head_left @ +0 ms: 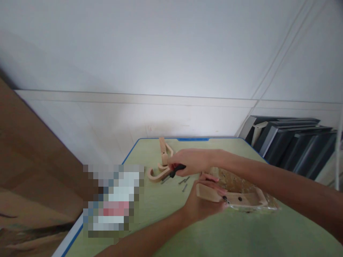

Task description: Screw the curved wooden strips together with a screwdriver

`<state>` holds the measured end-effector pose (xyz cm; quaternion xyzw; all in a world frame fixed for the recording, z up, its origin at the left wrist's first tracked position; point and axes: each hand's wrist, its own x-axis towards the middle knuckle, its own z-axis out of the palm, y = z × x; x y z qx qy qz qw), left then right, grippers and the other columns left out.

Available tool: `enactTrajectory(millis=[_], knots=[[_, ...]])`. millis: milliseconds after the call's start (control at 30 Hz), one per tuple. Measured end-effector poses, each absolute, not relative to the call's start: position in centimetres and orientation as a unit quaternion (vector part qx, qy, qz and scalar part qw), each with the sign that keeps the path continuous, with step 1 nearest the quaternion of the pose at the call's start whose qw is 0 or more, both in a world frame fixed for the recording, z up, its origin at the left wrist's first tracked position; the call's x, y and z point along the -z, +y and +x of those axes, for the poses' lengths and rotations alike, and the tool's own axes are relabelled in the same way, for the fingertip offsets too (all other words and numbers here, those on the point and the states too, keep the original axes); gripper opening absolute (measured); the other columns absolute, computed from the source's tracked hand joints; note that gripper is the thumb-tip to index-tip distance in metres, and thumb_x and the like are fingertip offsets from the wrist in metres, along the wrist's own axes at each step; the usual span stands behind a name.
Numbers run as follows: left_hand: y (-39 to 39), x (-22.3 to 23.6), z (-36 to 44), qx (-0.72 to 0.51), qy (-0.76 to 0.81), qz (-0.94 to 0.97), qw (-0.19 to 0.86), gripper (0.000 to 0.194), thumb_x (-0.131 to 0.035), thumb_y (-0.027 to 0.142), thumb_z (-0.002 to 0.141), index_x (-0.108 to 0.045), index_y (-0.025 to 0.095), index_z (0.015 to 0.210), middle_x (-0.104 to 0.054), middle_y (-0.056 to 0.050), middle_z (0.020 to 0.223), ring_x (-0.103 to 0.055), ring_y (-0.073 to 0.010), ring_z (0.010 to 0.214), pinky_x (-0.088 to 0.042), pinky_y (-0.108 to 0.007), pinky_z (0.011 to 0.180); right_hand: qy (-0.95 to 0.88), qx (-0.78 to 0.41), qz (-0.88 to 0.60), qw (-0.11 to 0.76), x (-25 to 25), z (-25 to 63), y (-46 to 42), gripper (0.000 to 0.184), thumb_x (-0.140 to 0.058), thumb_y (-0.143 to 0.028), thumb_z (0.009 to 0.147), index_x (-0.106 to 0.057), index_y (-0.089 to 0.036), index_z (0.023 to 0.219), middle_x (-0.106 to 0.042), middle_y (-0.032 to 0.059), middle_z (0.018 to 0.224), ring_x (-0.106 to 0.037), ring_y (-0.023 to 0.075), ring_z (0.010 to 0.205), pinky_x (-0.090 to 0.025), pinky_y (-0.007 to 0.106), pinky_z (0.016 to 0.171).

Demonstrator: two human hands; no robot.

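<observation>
My left hand (200, 201) is closed around one end of a pale wooden piece (250, 198) at the lower right. The piece has a dark round hole, and what looks like a metal screw stands at a second one. My right hand (187, 159) reaches across from the right, closed on a screwdriver (177, 170) with a black handle; its shaft points down and left. Just beyond it lie a curved wooden hook (154, 178) and another wooden hook (162, 151), partly hidden by my fingers. Several loose screws (184, 187) rest between my hands.
Clear plastic wrapping (235, 184) lies beside the held piece. On the left of the green, blue-edged table (158, 221) is a blurred-out flat item (120, 196). Dark flat panels (292, 142) lean at the right; a cardboard box (32, 160) stands left; a white wall (160, 53) rises behind.
</observation>
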<state>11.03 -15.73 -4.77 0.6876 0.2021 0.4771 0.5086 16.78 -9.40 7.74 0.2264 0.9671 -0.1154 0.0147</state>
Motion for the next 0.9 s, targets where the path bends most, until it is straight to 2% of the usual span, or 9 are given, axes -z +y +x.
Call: enactTrajectory(millis=[100, 167, 200, 267, 333, 433, 567, 700, 900], knots=[[-15.6, 5.1, 10.9, -0.465, 0.190, 0.706, 0.500, 0.025, -0.076, 0.022, 0.053, -0.068, 0.020, 0.077, -0.068, -0.005, 0.079, -0.051, -0.0240, 0.098, -0.042, -0.038, 0.086, 0.946, 0.151, 0.255, -0.128, -9.7, 20.5, -11.6, 0.012, -0.046, -0.015, 0.079, -0.051, -0.014, 0.091, -0.057, 0.0015, 0.086, -0.052, 0.0087, 0.075, -0.042, 0.021, 0.067], [-15.6, 5.2, 10.9, -0.454, 0.190, 0.718, 0.492, 0.024, -0.075, 0.023, 0.055, -0.068, 0.019, 0.078, -0.068, -0.007, 0.080, -0.050, -0.0241, 0.100, -0.042, -0.037, 0.086, 0.922, 0.159, 0.285, -0.210, -10.0, 23.3, -13.2, 0.014, -0.044, -0.020, 0.082, -0.047, -0.013, 0.094, -0.055, 0.0040, 0.086, -0.052, 0.0096, 0.076, -0.042, 0.022, 0.066], [-15.6, 5.2, 10.9, -0.453, 0.190, 0.720, 0.490, 0.023, -0.075, 0.023, 0.056, -0.068, 0.018, 0.078, -0.067, -0.007, 0.080, -0.050, -0.0241, 0.100, -0.042, -0.037, 0.086, 0.904, 0.167, 0.295, -0.261, -9.7, 24.6, -14.0, 0.016, -0.047, -0.024, 0.082, -0.047, -0.014, 0.093, -0.054, 0.0035, 0.083, -0.051, 0.0099, 0.073, -0.041, 0.023, 0.064], [-15.6, 5.1, 11.0, -0.454, 0.191, 0.722, 0.486, 0.023, -0.074, 0.022, 0.056, -0.068, 0.017, 0.077, -0.067, -0.007, 0.079, -0.050, -0.0241, 0.100, -0.043, -0.036, 0.085, 0.818, 0.241, 0.285, -0.437, -8.8, 26.9, -15.4, 0.017, -0.056, -0.031, 0.076, -0.053, -0.016, 0.085, -0.051, 0.0013, 0.074, -0.048, 0.0103, 0.066, -0.039, 0.024, 0.058], [-15.6, 5.0, 11.1, -0.455, 0.194, 0.723, 0.482, 0.022, -0.074, 0.021, 0.057, -0.067, 0.016, 0.077, -0.067, -0.007, 0.079, -0.050, -0.0239, 0.100, -0.043, -0.036, 0.085, 0.751, 0.285, 0.272, -0.531, -7.6, 28.4, -16.8, 0.019, -0.051, -0.035, 0.079, -0.054, -0.017, 0.081, -0.047, 0.0009, 0.069, -0.045, 0.0103, 0.061, -0.037, 0.024, 0.052], [-15.7, 4.8, 11.3, -0.454, 0.194, 0.724, 0.482, 0.021, -0.074, 0.020, 0.057, -0.067, 0.015, 0.076, -0.067, -0.007, 0.079, -0.050, -0.0240, 0.100, -0.042, -0.037, 0.086, 0.732, 0.300, 0.280, -0.544, -6.0, 29.5, -18.8, 0.015, -0.048, -0.032, 0.082, -0.054, -0.018, 0.080, -0.046, 0.0008, 0.066, -0.043, 0.0100, 0.056, -0.034, 0.023, 0.047], [-15.8, 4.6, 11.6, -0.456, 0.198, 0.720, 0.483, 0.018, -0.074, 0.019, 0.058, -0.067, 0.015, 0.075, -0.068, -0.007, 0.077, -0.050, -0.0235, 0.100, -0.041, -0.038, 0.087, 0.739, 0.259, 0.325, -0.530, -4.9, 29.8, -20.6, 0.005, -0.050, -0.024, 0.081, -0.052, -0.019, 0.081, -0.051, 0.0013, 0.071, -0.048, 0.0119, 0.065, -0.038, 0.026, 0.057], [-15.7, 4.6, 11.9, -0.457, 0.200, 0.722, 0.479, 0.017, -0.073, 0.016, 0.059, -0.067, 0.015, 0.075, -0.068, -0.008, 0.076, -0.050, -0.0239, 0.100, -0.041, -0.038, 0.087, 0.749, 0.271, 0.348, -0.495, -4.2, 30.1, -20.7, 0.009, -0.052, -0.021, 0.078, -0.051, -0.021, 0.087, -0.053, 0.0010, 0.077, -0.050, 0.0135, 0.070, -0.039, 0.028, 0.061], [-15.3, 4.7, 12.2, -0.452, 0.201, 0.735, 0.463, 0.018, -0.073, 0.013, 0.058, -0.067, 0.017, 0.075, -0.069, -0.006, 0.075, -0.053, -0.0236, 0.098, -0.041, -0.039, 0.088, 0.760, 0.269, 0.356, -0.473, -3.8, 30.2, -20.5, 0.008, -0.052, -0.015, 0.076, -0.050, -0.021, 0.081, -0.052, -0.0015, 0.070, -0.048, 0.0112, 0.064, -0.038, 0.026, 0.058]])
